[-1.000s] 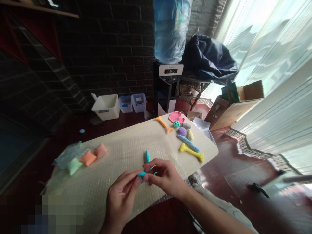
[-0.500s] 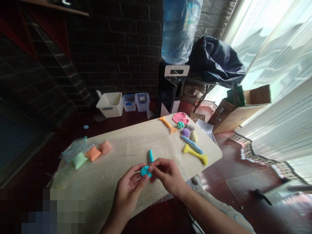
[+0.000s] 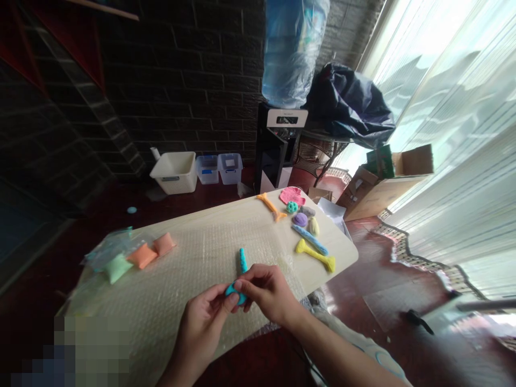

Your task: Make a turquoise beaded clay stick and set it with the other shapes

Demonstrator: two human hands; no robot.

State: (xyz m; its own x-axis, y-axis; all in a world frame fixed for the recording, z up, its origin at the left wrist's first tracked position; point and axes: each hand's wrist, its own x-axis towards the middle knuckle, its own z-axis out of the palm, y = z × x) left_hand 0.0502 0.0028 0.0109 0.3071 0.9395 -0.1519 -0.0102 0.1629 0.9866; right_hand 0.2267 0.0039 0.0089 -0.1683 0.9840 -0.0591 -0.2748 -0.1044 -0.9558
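A flattened lump of turquoise modelling clay [image 3: 235, 294] is pinched between both hands, above the table's near side. My left hand [image 3: 207, 312] is closed on its left part, with thumb and fingers pressing the edge. From the right, my right hand [image 3: 266, 290] grips the same lump, its thumb lying on top. Some fingertips are hidden behind the clay. Just beyond the hands, a turquoise clay stick [image 3: 243, 260] with a bumpy surface lies on the bubble wrap [image 3: 201, 247]; my right hand covers its near end from view.
Orange [image 3: 271, 206] and yellow [image 3: 314, 255] bone-shaped clay pieces lie at the table's right, near a blue clay stick [image 3: 310, 239], a purple lump [image 3: 300, 219] and a pink flat piece [image 3: 292, 195]. Green [image 3: 117, 268] and orange packets [image 3: 142, 256] lie left. A water dispenser [image 3: 278, 145] stands behind.
The turquoise lump is tilted more and looks narrower, and my right thumb reaches further over it. The whole view has shifted slightly, so the table appears further left.
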